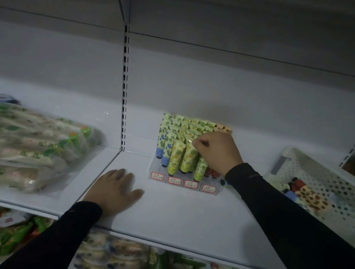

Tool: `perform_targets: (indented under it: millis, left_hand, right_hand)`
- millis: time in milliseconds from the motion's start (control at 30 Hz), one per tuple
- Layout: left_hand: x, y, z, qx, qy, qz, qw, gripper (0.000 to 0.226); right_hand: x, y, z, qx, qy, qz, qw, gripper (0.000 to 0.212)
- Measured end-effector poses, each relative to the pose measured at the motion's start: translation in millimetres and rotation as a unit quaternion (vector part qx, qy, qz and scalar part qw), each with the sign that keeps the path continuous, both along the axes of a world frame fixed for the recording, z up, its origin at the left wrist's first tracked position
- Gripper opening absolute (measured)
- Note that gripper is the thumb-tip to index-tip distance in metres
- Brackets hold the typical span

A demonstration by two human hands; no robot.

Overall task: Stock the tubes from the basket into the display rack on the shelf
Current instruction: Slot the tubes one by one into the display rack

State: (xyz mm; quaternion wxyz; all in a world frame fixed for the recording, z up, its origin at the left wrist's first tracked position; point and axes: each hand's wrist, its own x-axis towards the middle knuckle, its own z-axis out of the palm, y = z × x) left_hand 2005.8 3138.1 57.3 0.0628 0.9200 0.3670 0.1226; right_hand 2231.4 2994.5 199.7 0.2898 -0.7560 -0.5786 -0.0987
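Tube in hand: a yellow-green printed tube (188,155) stands upright, cap down, in the front of the display rack, third column from the left; its flat crimped top is pinched by the right hand.
Right hand (216,152): fingers curled, thumb and fingertips closed on the top edge of that tube; a dark sleeve covers the forearm.
Display rack (183,182): a clear stepped holder on the white shelf, with four red-bordered price labels along its front face.
Rack contents: rows of upright tubes, blue-flowered at the left (165,150), yellow-green in the middle columns, orange-brown at the right (223,128), partly hidden behind the right hand.
Left hand (113,190): lies flat, palm down, on the shelf, fingers straight and slightly spread, holding nothing, in front and left of the rack.
Shelf (184,220): white metal board, with a slotted upright at its back.
Basket (330,189): white perforated plastic, on the shelf to the right of the rack.
Basket contents: a few loose tubes lying flat, among them an orange spotted one (311,199) and a blue-capped one.
Left neighbour: clear bags of green-printed goods (25,144) on the adjoining shelf.
Lower shelf: packaged goods (112,258), too blurred to identify.
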Motion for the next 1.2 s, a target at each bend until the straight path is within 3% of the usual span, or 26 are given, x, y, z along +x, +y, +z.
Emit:
perform_targets:
  millis: [167, 267, 433, 567, 667, 867, 1200]
  left_hand:
    - [-1, -3, 4, -0.009, 0.004, 0.002, 1.0, 0.071]
    - [-2, -4, 6, -0.021, -0.006, 0.013, 1.0, 0.06]
    - [6, -14, 23, -0.051, -0.101, 0.015, 0.993, 0.061]
    - [36, -30, 50, -0.042, -0.226, -0.008, 0.973, 0.043]
    - [61, -41, 65, -0.038, -0.264, -0.019, 0.964, 0.037]
    - [89, -49, 67, -0.071, -0.275, 0.015, 0.959, 0.028]
    - [96, -41, 66, -0.075, -0.262, 0.03, 0.962, 0.027]
  right_hand:
    - [-1, 5, -10, -0.001, -0.004, -0.006, 1.0, 0.041]
    - [-1, 7, -11, -0.003, -0.021, -0.006, 1.0, 0.041]
    - [-2, 9, -12, -0.021, -0.042, -0.022, 0.999, 0.04]
    - [0, 12, -10, -0.034, -0.038, -0.037, 0.998, 0.036]
    - [1, 12, -8, -0.046, -0.029, -0.04, 0.998, 0.038]
    - [2, 15, 1, -0.098, -0.03, -0.017, 0.995, 0.039]
    - [9, 19, 1, -0.097, -0.024, -0.015, 0.995, 0.03]
